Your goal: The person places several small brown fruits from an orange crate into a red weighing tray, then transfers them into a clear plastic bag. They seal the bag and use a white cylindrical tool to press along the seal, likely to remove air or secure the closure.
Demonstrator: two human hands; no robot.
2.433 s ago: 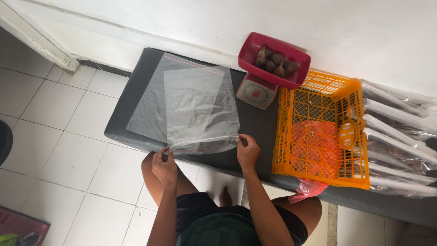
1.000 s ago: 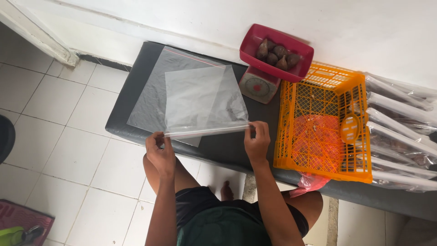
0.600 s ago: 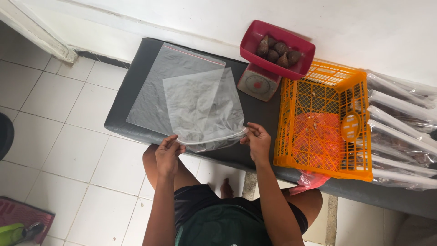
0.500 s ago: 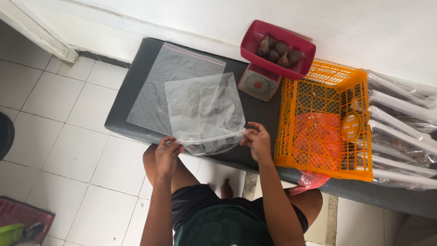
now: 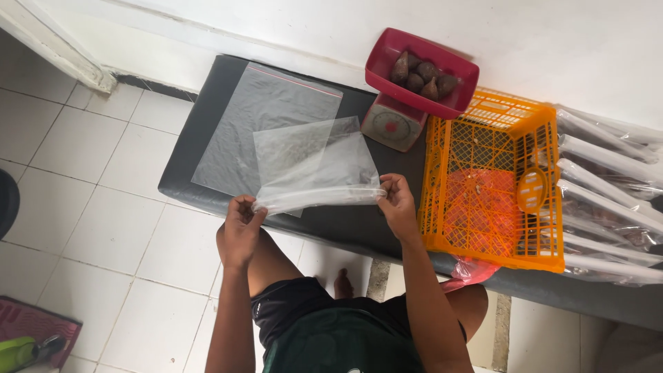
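The head view looks straight down on a seated person whose left hand [image 5: 239, 222] and right hand [image 5: 398, 204] each pinch one end of the mouth of a clear plastic bag [image 5: 314, 166], fingers closed tight on the film. The bag hangs lifted between the two hands just above the near edge of the dark counter [image 5: 207, 117], its mouth stretched into a narrow band and its body trailing back over the counter top. Under it, flat toward the counter's left end, lies a second, larger clear bag [image 5: 269, 117] with a thin red strip along its far edge. By my reading the step in hand is working the bag's mouth apart, and the film looks thin and clingy, so the next move would call for the fingers to rub the two layers loose and spread them without letting either end slip. Further out, near the counter's far edge, a small grey kitchen scale [image 5: 391, 123] carries a red tray [image 5: 387, 59] of brown scaly fruits [image 5: 423, 72]. Just beside it toward the right end sits an orange slatted crate [image 5: 490, 179], and beyond that a row of long clear packets [image 5: 608, 200].
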